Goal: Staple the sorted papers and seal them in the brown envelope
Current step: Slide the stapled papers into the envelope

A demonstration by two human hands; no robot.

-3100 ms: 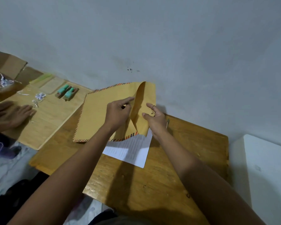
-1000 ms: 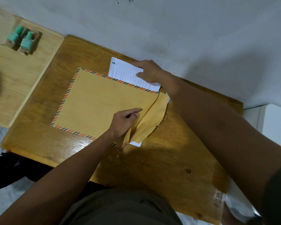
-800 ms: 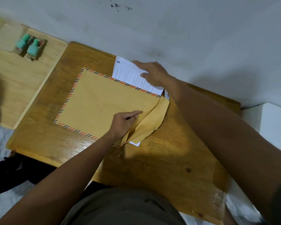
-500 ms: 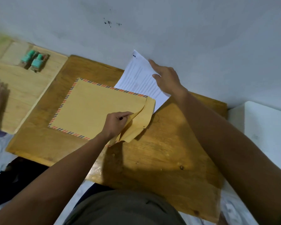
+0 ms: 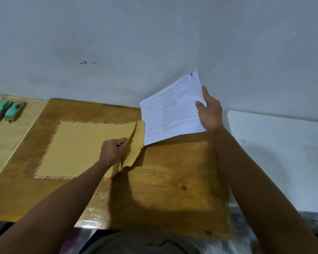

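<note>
We see the brown envelope (image 5: 84, 149) lying flat on the wooden table (image 5: 163, 189), striped border on three sides, flap (image 5: 134, 143) at its right end raised. Nothing visible inside it; the mouth is in shadow, so we can't tell its contents. Left hand (image 5: 112, 151) sits at the mouth, fingers curled, thumb and forefinger pinching the flap's edge. Right hand (image 5: 210, 110) holds the papers (image 5: 171, 109) up off the table, thumb on the printed face, other fingers curled behind the right edge. The sheets tilt, lower-left corner just beside the flap, near the left fingertips; a handwritten mark at the top corner. Whether they are stapled we can't tell. Print is blurred, unreadable.

Far left of the left fingers, a paler board (image 5: 6, 140) abuts the table, carrying two teal-topped objects (image 5: 6, 110), too small to identify. Right of the right hand, a white surface (image 5: 283, 153). A grey wall (image 5: 154, 43) behind, with dark specks. Both forearms cover parts of the table; the near edge is cut off by our torso.
</note>
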